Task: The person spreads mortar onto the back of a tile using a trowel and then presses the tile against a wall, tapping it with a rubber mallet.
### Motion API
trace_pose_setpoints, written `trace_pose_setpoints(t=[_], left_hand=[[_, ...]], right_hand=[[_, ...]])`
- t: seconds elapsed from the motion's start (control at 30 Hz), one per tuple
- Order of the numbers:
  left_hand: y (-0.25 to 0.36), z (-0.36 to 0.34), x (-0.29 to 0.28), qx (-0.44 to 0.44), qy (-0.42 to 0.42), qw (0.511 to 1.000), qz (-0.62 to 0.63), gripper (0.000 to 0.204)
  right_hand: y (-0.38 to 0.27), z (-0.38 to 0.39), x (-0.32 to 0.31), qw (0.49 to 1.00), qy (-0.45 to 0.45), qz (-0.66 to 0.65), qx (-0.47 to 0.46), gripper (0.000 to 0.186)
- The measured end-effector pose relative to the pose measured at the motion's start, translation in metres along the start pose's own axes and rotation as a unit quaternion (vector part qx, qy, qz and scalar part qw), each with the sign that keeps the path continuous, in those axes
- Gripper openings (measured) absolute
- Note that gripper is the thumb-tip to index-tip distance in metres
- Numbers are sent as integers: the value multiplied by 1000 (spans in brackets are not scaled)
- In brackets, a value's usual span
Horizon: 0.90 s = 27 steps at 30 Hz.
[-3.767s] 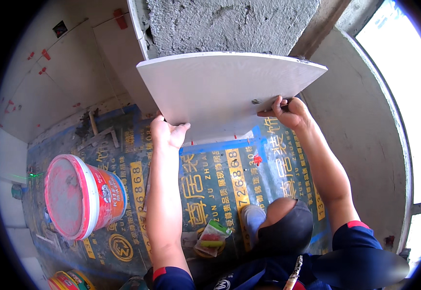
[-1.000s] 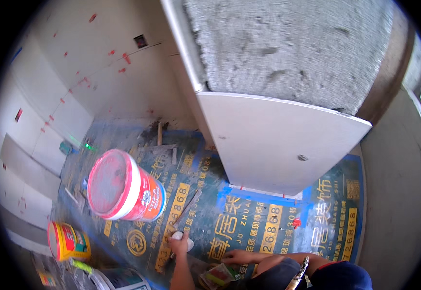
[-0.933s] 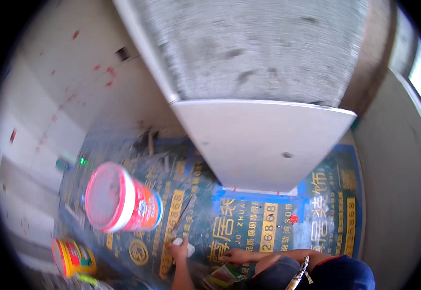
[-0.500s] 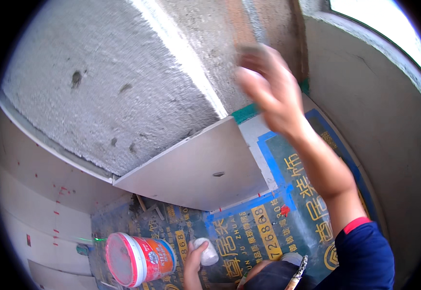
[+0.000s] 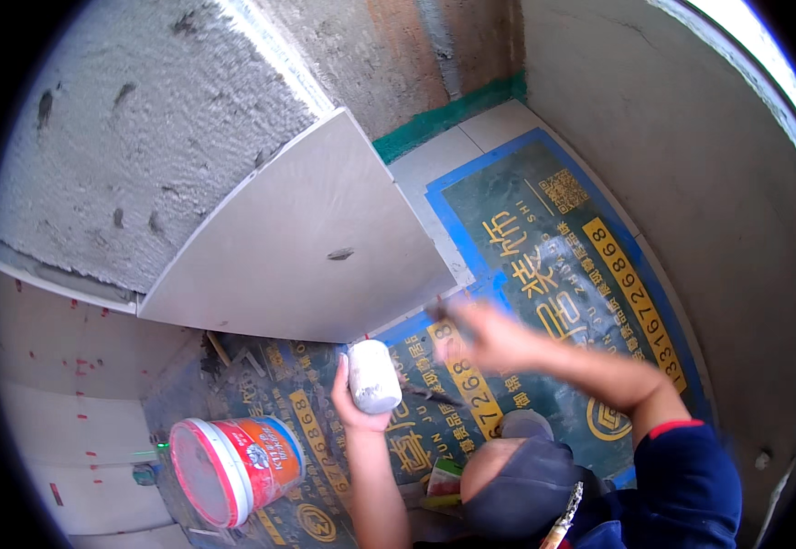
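Note:
My left hand is closed around a white, rounded cylinder, like a small tub or roll; its exact kind does not show. It is held over the floor covering, close to the lower edge of a large grey tile on the wall. To the right, my right hand is smeared by motion near that tile's lower right corner. A small dark shape sits at its fingertips, and I cannot make out whether it is held. The tile bears a dark smudge near its middle.
Rough grey mortar covers the wall above the tile. A red-and-white bucket lies on its side at lower left. Printed green sheeting, edged with blue tape, covers the floor. A plain wall rises at right. A cigarette-like stick shows below.
My right hand has come down from the bare wall to beside the tile's lower corner. My left hand has raised the white cylinder towards the tile. The view has shifted.

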<state>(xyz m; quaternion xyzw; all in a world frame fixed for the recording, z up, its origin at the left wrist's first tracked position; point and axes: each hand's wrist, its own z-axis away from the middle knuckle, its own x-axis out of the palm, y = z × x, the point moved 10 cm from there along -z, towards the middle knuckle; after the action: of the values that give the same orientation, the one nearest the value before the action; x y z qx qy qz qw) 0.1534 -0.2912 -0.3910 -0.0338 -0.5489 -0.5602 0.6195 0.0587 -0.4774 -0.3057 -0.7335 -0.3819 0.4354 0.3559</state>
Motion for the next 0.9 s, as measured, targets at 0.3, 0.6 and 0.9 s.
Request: trace_pose_setpoints(t=[0.3,0.6,0.9], left_hand=[[51,-7,9,276,190,808,-485,71],[143,5,124,587,162,232,-758,83],[124,-31,124,680,168,228,-677,72]], right_hand=[[82,127,82,942,-9,-7,337,43],[95,206,20,889,-24,153,430,52],[47,115,-17,926,-127,301,188,31]])
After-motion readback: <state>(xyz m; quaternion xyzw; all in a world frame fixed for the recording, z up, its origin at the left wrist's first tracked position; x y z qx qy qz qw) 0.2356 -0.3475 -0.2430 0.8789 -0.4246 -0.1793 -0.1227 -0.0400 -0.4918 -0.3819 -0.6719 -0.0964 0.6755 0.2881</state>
